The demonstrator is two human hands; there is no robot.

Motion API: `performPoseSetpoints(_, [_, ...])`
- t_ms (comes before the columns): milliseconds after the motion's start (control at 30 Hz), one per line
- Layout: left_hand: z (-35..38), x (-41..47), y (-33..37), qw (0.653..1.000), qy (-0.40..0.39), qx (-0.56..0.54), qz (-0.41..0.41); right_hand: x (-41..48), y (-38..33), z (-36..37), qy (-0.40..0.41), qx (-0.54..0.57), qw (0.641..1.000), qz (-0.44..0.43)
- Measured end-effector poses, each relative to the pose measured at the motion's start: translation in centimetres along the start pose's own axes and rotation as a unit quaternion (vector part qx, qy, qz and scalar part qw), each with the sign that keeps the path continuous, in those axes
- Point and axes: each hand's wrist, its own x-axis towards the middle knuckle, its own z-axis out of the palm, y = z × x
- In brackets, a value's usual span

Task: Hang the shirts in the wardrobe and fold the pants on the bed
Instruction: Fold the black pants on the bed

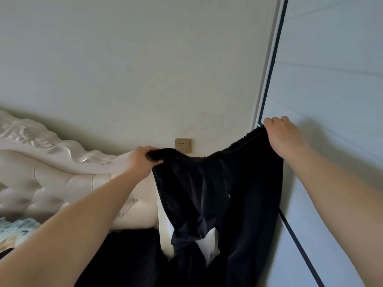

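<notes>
The left hand [143, 160] is closed on one end of the elastic waistband, its fingers curled over the bunched black cloth, just left of the wall socket [183, 145] and a little below it. The right hand [284, 137] grips the other end of the waistband, to the right of the socket and slightly higher than it. Between the two hands the black pants [217, 193] hang in the air under the socket. The waistband sags in the middle, and the legs fall down, twisted together in the lower part, and leave the bottom of the view.

As I judge it, the step in hand is to open out the pants before folding them. To do this well, both hands should draw the waistband apart until it is straight and come to the same height, because the right end is now higher. A short shake downward would probably separate the twisted legs. Only then does it make sense to lay the pants flat on the bed, whose padded headboard [62, 172] is left of the socket and lower. The cloth looks soft and thin, so it will likely wrinkle if it is put down twisted.

Right of the socket is a pale panel [331, 90] with a dark edge, probably the wardrobe door. Below the socket, at the bottom of the view, lies another dark cloth [128, 255]; I cannot tell what garment it is.
</notes>
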Motion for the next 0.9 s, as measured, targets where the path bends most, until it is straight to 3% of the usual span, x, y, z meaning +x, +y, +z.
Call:
performPoseSetpoints(67, [-0.6,0.4,1.0,0.996,0.079,-0.019,-0.031,0.3,0.2,-0.9,0.012,0.012,1.000,-0.001])
performPoseSetpoints(167, [-2.5,1.7,3.3,0.991,0.130,-0.020,-0.031,1.6,1.0,-3.3,0.028,0.014,0.999,0.020])
performPoseSetpoints(333, [-6.1,3.0,8.3,0.950,0.302,0.010,0.084,4.4,2.1,-9.3,0.155,0.010,0.984,0.081])
performPoseSetpoints(400, [-6.9,3.3,8.2,0.935,0.334,0.005,0.116,4.5,2.3,-10.1,0.194,0.030,0.975,0.102])
performPoseSetpoints(567, [-8.4,3.7,7.0,0.951,0.261,0.116,0.121,4.4,1.1,-10.7,0.167,0.063,0.978,0.107])
performPoseSetpoints(733, [-10.7,3.5,8.6,0.943,0.303,-0.065,0.121,5.2,1.3,-12.0,0.246,0.135,0.955,0.099])
performPoseSetpoints(800, [-10.7,3.3,8.9,0.956,0.241,-0.141,0.092,5.5,1.7,-11.8,0.226,0.124,0.963,0.076])
performPoseSetpoints(900, [-10.3,3.1,8.5,0.976,0.084,-0.196,0.036,5.5,3.1,-10.6,0.175,0.120,0.977,0.033])
